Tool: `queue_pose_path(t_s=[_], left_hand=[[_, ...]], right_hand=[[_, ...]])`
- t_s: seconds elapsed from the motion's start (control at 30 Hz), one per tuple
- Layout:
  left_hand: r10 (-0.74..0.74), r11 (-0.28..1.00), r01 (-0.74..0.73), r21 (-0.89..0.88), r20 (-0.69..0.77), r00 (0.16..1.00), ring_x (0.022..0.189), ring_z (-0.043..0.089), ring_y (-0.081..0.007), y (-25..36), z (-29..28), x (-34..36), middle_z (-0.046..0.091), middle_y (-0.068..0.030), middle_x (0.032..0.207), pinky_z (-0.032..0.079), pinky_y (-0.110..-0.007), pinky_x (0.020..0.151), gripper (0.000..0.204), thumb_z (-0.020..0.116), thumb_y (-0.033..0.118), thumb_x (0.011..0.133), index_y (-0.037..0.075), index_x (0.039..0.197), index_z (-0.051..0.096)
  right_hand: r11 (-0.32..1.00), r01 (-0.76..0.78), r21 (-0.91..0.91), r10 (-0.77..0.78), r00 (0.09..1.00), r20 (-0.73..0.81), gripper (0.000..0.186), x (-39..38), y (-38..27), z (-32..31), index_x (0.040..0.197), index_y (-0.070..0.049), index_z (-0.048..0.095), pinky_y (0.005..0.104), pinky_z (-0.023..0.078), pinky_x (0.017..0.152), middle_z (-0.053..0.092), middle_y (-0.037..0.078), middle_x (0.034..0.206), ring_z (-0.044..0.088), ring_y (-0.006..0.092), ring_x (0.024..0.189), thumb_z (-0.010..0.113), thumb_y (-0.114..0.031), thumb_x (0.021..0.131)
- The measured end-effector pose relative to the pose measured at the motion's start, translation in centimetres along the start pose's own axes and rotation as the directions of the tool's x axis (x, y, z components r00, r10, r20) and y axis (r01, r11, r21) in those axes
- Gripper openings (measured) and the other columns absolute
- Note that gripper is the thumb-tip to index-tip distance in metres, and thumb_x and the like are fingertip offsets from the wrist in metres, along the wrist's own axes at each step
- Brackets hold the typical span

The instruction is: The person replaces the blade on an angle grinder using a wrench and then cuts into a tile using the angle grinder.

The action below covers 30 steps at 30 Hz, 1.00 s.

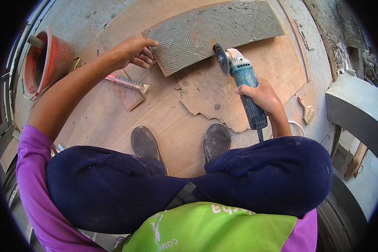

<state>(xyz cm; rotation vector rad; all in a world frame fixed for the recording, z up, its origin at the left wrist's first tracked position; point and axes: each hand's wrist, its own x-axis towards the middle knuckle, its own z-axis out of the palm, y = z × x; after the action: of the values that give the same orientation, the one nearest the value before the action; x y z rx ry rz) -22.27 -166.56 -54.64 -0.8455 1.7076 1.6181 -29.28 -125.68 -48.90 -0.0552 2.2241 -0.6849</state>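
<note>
In my right hand (262,96) is a teal and black angle grinder (246,86), with my fingers wrapped round its body. The grinder's round disc (221,60) stands at the near edge of a long tile (214,31) whose upper face is grey and ridged. My left hand (137,51) is at the tile's left end, fingers apart and the index fingertip over its corner. I cannot tell whether those fingers press on the tile. Below the left hand, a red-handled brush-like tool (126,82) lies on a small ridged tile piece (128,98).
A worn reddish bucket (61,56) stands at the left. A torn brown sheet (214,101) lies under the grinder. At the right are a paintbrush (306,110), a white cord (297,126) and a grey curved block (357,105). My shoes (217,140) rest on wood-look flooring (182,155).
</note>
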Motion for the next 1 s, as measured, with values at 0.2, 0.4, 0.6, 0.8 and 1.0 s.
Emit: queue_pose_path(t_s=[0.2, 0.4, 0.6, 0.8, 1.0], left_hand=[[-0.001, 1.0, 0.001, -0.005, -0.003, 1.0, 0.075, 0.067, -0.0173, -0.1, -0.2, -0.1, 0.063, -0.0106, 0.089, 0.062, -0.033, 0.067, 0.04, 0.067, 0.034, 0.096, -0.003, 0.109, 0.058], [0.011, 1.0, -0.011, -0.003, 0.0, 1.0, 0.075, 0.067, -0.0175, -0.2, -0.1, 0.0, 0.063, -0.0114, 0.09, 0.062, -0.033, 0.068, 0.042, 0.066, 0.034, 0.095, -0.004, 0.111, 0.058], [0.009, 1.0, -0.009, 0.003, -0.01, 1.0, 0.076, 0.067, -0.0183, -0.2, 0.0, 0.1, 0.063, -0.0111, 0.09, 0.063, -0.033, 0.068, 0.044, 0.067, 0.036, 0.095, -0.004, 0.111, 0.058], [-0.002, 1.0, 0.002, 0.0, -0.014, 1.0, 0.076, 0.066, -0.0185, -0.5, -0.3, 0.1, 0.063, -0.0108, 0.091, 0.063, -0.033, 0.068, 0.043, 0.067, 0.036, 0.095, -0.004, 0.11, 0.059], [0.005, 1.0, -0.005, -0.002, -0.01, 1.0, 0.075, 0.067, -0.0177, -0.2, 0.0, 0.2, 0.063, -0.0103, 0.09, 0.063, -0.033, 0.067, 0.041, 0.066, 0.034, 0.095, -0.003, 0.11, 0.059]], right_hand=[[0.999, 0.015, 0.049, -0.014, 1.0, -0.017, 0.047, 0.1, 0.3, 0.0, 0.089, 0.005, 0.07, 0.0349, 0.05, 0.049, 0.068, 0.016, 0.075, 0.065, 0.0236, 0.057, 0.082, -0.035, 0.068], [0.998, 0.047, 0.034, -0.046, 0.999, -0.026, 0.049, 0.1, 0.2, 0.0, 0.09, 0.005, 0.071, 0.0351, 0.05, 0.05, 0.068, 0.017, 0.077, 0.065, 0.0239, 0.057, 0.082, -0.037, 0.067], [0.998, -0.058, 0.002, 0.058, 0.997, 0.051, 0.048, -0.1, -0.2, -0.4, 0.105, 0.004, 0.065, 0.0305, 0.049, 0.062, 0.065, 0.01, 0.083, 0.061, 0.0176, 0.069, 0.078, -0.03, 0.074], [0.998, -0.049, -0.026, 0.051, 0.997, 0.05, 0.05, -0.4, -0.9, -0.4, 0.105, 0.005, 0.065, 0.0306, 0.049, 0.062, 0.065, 0.01, 0.082, 0.062, 0.0182, 0.069, 0.079, -0.032, 0.072], [0.998, 0.043, 0.051, -0.04, 0.998, -0.048, 0.047, -0.3, 0.0, -0.3, 0.089, 0.006, 0.07, 0.0337, 0.05, 0.05, 0.068, 0.017, 0.076, 0.065, 0.0234, 0.058, 0.082, -0.035, 0.067]])
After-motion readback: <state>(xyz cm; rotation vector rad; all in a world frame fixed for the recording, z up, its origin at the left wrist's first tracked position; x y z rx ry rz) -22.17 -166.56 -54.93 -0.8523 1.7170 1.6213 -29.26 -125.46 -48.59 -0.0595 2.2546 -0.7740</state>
